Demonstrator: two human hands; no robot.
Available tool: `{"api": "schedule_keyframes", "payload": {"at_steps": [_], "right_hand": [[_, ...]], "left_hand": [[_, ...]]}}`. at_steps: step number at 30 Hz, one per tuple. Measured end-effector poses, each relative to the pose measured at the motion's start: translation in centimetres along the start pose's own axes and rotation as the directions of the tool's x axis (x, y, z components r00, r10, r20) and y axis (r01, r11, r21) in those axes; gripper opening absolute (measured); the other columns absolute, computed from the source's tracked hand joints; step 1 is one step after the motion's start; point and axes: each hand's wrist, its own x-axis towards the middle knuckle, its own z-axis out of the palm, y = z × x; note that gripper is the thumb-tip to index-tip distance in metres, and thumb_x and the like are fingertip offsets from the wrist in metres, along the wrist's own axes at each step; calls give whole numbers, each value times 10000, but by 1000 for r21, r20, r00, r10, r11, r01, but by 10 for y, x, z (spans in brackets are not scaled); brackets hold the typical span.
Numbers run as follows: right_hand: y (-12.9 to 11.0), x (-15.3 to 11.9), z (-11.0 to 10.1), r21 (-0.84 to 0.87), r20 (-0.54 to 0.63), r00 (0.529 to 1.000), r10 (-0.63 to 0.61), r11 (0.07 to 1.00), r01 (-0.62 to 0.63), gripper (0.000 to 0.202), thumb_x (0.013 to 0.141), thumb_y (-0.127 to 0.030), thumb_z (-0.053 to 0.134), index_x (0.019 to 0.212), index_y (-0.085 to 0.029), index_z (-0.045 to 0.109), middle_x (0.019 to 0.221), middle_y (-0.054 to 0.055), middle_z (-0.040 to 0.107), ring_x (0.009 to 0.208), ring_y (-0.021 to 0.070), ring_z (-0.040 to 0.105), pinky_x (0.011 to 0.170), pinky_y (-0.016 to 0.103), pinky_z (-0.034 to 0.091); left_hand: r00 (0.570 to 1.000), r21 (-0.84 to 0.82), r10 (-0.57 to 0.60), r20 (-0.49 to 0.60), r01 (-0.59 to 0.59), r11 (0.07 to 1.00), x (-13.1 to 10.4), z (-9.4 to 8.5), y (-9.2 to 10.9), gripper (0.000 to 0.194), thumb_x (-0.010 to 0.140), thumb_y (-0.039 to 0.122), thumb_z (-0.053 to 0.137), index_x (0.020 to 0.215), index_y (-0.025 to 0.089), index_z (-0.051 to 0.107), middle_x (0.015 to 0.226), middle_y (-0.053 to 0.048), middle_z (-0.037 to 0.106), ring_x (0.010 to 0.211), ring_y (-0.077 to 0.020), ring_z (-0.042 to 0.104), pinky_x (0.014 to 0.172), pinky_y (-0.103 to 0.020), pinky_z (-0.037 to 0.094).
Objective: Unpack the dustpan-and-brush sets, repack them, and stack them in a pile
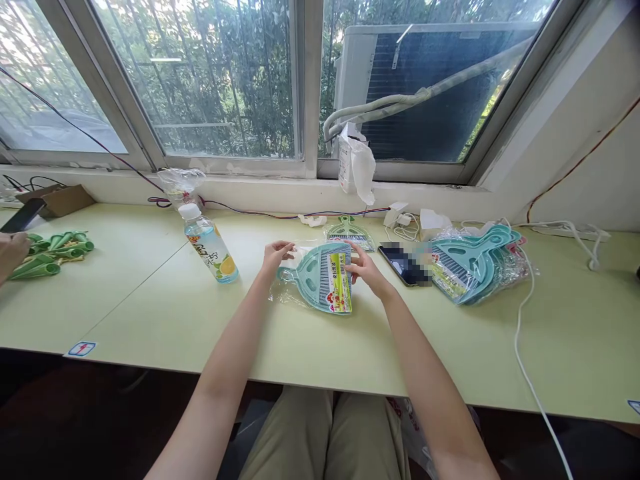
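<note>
A turquoise toy dustpan [309, 279] with a striped brush section and a yellow-green label card [340, 283] lies in front of me, its handle pointing left. Clear plastic bag [290, 293] film surrounds the handle end. My left hand [277, 257] is closed, pinching the film just above the handle. At the dustpan's wide right edge, my right hand [367, 270] grips it, with thumb and fingers by the label. Another small dustpan [350, 231] in plastic lies just behind.
On the right are a phone [403, 265], a pile of bagged turquoise dustpans [473, 260] and a white cable [520, 333]. A drink bottle [209, 245] stands on the left. Farther left, another person's hand [13, 253] is beside green rolled pieces [50, 257].
</note>
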Motion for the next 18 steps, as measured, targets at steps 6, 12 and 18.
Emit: {"api": "schedule_keyframes", "payload": {"at_steps": [6,12,18], "right_hand": [[12,8,-15,-10,-213,976,-52,999,51,799,605,-281,660,1358,-244,395,831,7,687,558,127,538,410,221,408],[29,17,-39,75,-525,849,-56,991,111,771,572,-265,645,1307,-193,421,727,-20,650,477,95,487,401,208,383],[32,17,-49,170,-700,714,-5,970,172,740,570,-213,637,1279,-215,422,741,-28,632,476,80,489,431,199,408]], "left_hand": [[960,69,-32,-279,53,996,11,-22,-14,185,717,303,662,815,147,641,757,-67,687,486,-133,615,566,-275,464],[800,254,43,-599,139,957,18,-41,-18,236,877,248,430,1083,173,517,942,-87,693,676,-162,671,707,-302,490],[715,785,522,-465,61,616,-3,-9,1,536,846,246,492,1345,133,333,1419,-194,368,1319,-285,341,1041,-429,308]]}}
